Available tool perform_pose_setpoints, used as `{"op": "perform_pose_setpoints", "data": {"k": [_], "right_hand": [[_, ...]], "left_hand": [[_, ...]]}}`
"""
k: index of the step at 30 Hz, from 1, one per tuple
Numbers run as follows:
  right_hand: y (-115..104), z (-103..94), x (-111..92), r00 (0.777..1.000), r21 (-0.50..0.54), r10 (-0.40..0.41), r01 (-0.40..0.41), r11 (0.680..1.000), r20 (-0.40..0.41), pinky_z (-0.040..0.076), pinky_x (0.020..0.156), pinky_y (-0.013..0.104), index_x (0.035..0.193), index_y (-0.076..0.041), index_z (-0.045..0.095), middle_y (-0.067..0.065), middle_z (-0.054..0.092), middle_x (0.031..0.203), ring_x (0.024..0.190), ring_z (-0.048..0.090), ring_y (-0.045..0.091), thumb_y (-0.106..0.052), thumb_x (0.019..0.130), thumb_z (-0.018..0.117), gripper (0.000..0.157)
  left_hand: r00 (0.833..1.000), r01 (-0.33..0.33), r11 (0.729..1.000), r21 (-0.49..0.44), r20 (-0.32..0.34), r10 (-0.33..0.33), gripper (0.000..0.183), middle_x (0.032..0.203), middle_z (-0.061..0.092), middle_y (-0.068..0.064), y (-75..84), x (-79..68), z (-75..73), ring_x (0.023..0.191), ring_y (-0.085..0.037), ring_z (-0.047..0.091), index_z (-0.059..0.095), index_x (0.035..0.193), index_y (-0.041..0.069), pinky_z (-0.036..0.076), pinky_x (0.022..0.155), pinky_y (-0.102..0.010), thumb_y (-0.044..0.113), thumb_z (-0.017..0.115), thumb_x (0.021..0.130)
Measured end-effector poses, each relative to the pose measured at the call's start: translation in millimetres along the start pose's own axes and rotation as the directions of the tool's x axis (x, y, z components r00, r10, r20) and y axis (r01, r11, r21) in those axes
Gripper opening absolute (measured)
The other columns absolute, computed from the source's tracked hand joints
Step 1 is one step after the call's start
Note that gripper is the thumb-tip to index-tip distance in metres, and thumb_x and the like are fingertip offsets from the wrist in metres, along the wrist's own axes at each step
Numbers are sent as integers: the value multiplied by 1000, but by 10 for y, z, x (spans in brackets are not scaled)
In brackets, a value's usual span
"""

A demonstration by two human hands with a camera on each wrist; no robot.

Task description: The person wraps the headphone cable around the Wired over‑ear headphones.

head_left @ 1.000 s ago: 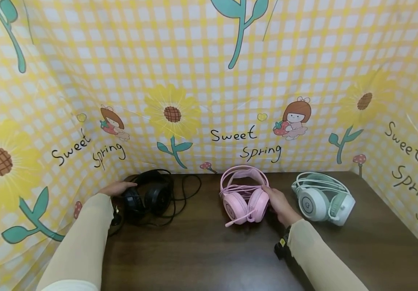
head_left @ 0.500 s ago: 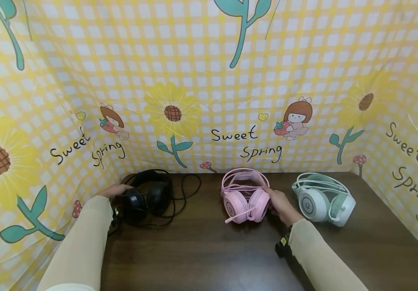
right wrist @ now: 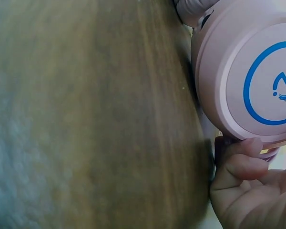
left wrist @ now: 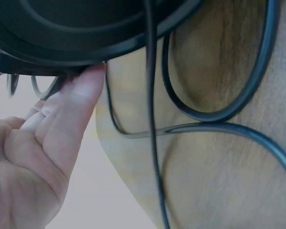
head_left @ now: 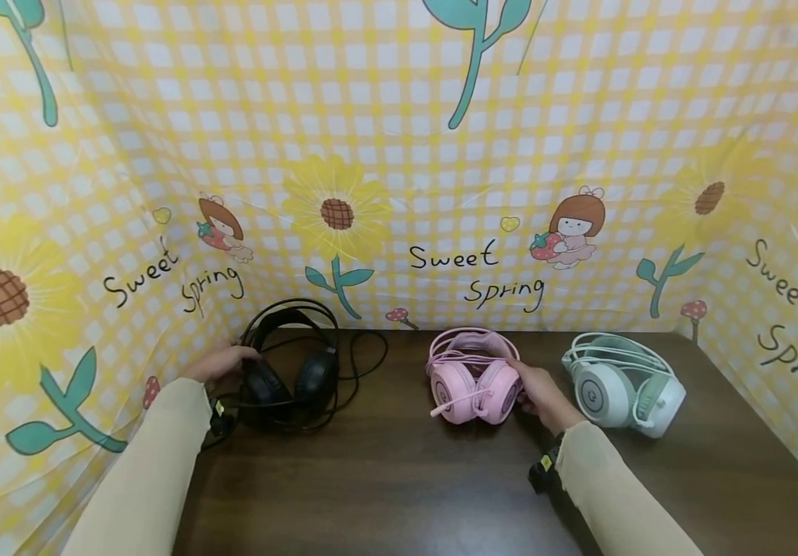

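At the left back of the table, my left hand (head_left: 224,363) grips the left side of a pair of black headphones (head_left: 317,378). They stand with the headband up and the ear cups toward me. In the left wrist view, the fingertips (left wrist: 90,78) meet the underside of a black ear cup (left wrist: 86,28). Pink headphones (head_left: 454,392) with a boom mic sit right of centre, and my right hand (head_left: 543,395) holds them by their right side. Curled fingers (right wrist: 245,167) press at the edge of the pink ear cup (right wrist: 238,81) in the right wrist view.
White and mint-green headphones (head_left: 603,394) lie to the right of my right hand. A black cable (head_left: 374,363) loops beside the black headphones. Yellow checked cloth (head_left: 399,193) encloses the dark wooden table (head_left: 371,486) at the back and sides.
The black headphones have come up more upright, their headband rising, with my left hand on them. My right hand has lowered the pink headphones' top slightly. The head view has shifted a little.
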State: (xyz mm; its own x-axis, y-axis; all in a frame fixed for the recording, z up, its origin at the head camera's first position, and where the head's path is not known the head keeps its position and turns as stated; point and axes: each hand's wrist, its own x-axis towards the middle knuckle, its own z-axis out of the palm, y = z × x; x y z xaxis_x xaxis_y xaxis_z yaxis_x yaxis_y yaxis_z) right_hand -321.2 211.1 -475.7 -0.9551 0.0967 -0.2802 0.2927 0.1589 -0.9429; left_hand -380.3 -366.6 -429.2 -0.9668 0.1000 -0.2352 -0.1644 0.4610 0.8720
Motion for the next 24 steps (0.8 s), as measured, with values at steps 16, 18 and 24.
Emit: {"op": "perform_pose_setpoints", "data": {"k": [16, 18, 24], "right_hand": [[5, -54, -45, 999, 48, 32, -32, 998, 1, 47, 61, 31, 101, -3, 56, 2, 51, 76, 69, 53, 17, -48, 99, 48, 45], [-10, -67, -60, 1000, 49, 23, -23, 999, 1, 48, 63, 32, 111, -1, 55, 3, 52, 81, 71, 54, 17, -47, 99, 48, 48], [-41, -78, -112, 999, 38, 1, -2, 999, 35, 48, 71, 32, 131, 1, 49, 4, 53, 94, 78, 55, 16, -43, 101, 45, 54]], "left_hand": [[995, -91, 996, 3, -29, 91, 25, 73, 55, -2, 233, -258, 114, 66, -17, 60, 50, 104, -4, 56, 69, -44, 19, 55, 99], [993, -110, 994, 16, -30, 111, 31, 84, 57, -6, 256, -283, 125, 69, -17, 61, 51, 111, -8, 56, 71, -45, 20, 54, 99], [994, -105, 994, 4, -42, 105, 39, 96, 57, -12, 274, -388, 162, 72, -18, 62, 47, 121, -12, 57, 71, -42, 20, 53, 100]]}}
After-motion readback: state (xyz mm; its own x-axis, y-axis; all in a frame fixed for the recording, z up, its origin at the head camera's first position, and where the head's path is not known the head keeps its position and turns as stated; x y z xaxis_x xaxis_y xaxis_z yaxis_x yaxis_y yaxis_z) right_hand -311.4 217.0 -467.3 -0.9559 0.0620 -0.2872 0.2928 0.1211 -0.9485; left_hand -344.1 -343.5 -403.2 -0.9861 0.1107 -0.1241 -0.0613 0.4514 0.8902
